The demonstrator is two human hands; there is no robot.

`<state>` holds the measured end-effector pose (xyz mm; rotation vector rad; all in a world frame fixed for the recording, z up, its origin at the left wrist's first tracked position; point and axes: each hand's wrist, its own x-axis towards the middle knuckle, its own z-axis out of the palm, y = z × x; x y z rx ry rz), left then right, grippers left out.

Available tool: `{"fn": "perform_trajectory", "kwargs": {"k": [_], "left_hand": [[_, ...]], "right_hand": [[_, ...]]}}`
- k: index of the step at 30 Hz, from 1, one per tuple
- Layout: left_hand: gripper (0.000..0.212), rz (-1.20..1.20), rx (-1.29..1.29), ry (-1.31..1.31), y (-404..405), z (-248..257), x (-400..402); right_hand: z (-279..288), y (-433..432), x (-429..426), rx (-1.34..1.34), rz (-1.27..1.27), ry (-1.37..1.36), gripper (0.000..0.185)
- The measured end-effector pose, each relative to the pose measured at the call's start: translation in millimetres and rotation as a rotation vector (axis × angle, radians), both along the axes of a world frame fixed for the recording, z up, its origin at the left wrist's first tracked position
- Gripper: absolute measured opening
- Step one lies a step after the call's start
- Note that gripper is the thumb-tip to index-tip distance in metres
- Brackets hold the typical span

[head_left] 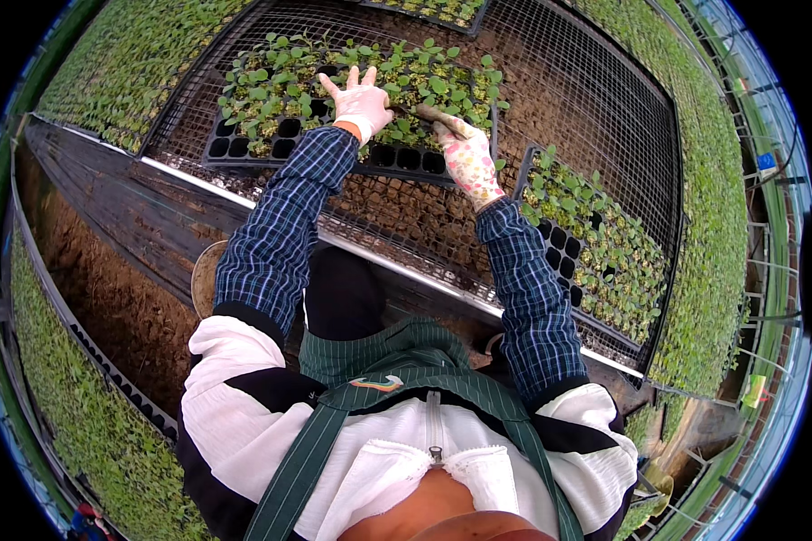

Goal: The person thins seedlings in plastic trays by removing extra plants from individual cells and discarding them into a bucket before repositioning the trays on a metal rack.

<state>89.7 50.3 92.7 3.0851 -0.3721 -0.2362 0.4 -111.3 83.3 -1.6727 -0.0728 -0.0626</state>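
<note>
My left hand (361, 107), in a thin pale glove, is over a black seedling tray (237, 162) of small green seedlings (277, 88). Three of its fingers spread outward, while thumb and index finger come together low among the leaves. Opposite it, my right hand (465, 152) wears a floral-print glove with soil-darkened fingertips. Its fingers point left into the same plants, close to the left fingertips. Leaves and fingers hide whatever either hand may pinch. Several cells along the tray's near edge hold no plant, such as the dark cells (406, 158) between my wrists.
A second seedling tray (595, 250) lies at the right, with some bare cells. Both rest on wire mesh (561, 88) above soil. A white rail (406, 255) edges the bench before me. Dense seedlings (704, 237) line the right; another tray (440, 9) shows at the top.
</note>
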Motion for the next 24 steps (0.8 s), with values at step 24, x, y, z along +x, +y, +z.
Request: {"fn": "perform_trajectory", "kwargs": {"k": [24], "left_hand": [[0.018, -0.107, 0.125, -0.094, -3, -12, 3]], "right_hand": [[-26, 20, -1, -0.043, -0.139, -0.060, 0.026]]}}
